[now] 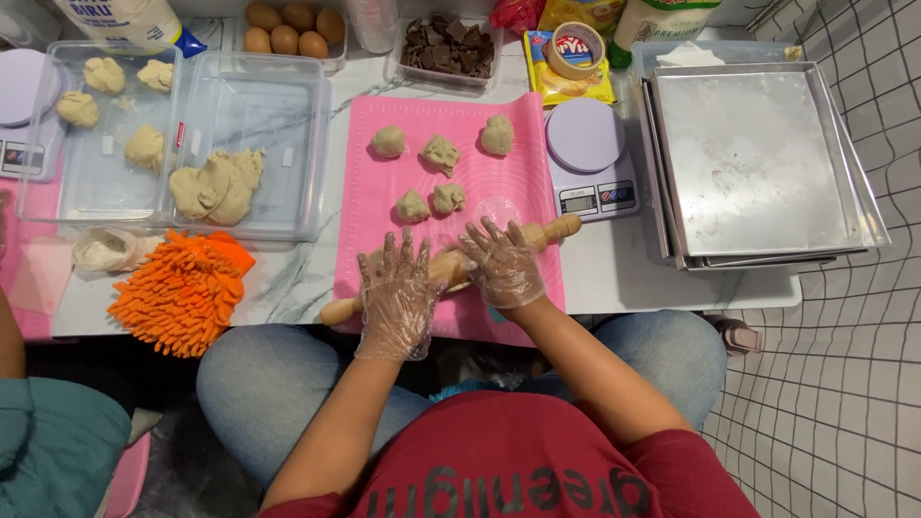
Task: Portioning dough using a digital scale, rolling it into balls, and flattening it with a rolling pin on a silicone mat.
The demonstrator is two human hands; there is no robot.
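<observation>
Near the mat's (537,144) front edge, my left hand (396,295) and right hand (503,263) press flat, fingers spread, on the rolling pin (552,233) — long axis slanting front-left to back-right.

Both hands in thin clear plastic gloves, crinkly: left hand (398,293), right hand (504,264). Short-sleeved dark red tee w/ black lettering on front; faded blue jeans. Forearms bare.

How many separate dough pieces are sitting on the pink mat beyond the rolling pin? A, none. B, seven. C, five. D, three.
C: five dough pieces lie apart on the pink mat, three in a far row and two nearer, beyond the rolling pin under the left hand and right hand.
</observation>
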